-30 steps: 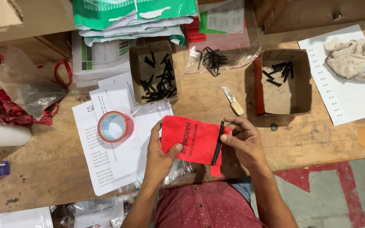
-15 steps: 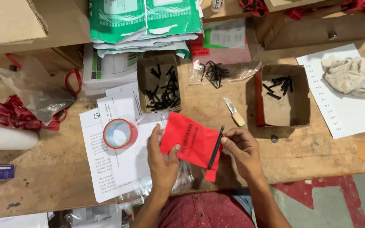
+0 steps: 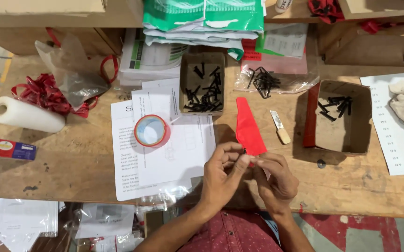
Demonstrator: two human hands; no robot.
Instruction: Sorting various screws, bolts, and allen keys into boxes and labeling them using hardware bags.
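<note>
**Red pouch pinched at its lower end, both hands**

Red pouch (image 3: 248, 127) stands up from the fingers, narrow top pointing away toward the boxes, lower end caught between both hands. Left hand (image 3: 220, 171) and right hand (image 3: 276, 179) meet at that end, fingertips pressed together on the fabric; something small and dark shows at the pinch, too small to tell.

Around: roll of red tape (image 3: 151, 131) on printed sheets (image 3: 183, 149), left of the pouch. Open box of black screws (image 3: 203, 84) behind it. Small knife with pale handle (image 3: 280, 127) just right of the pouch. Second cardboard box (image 3: 340, 116) further right. White paper roll (image 3: 24, 114) far left.
</note>
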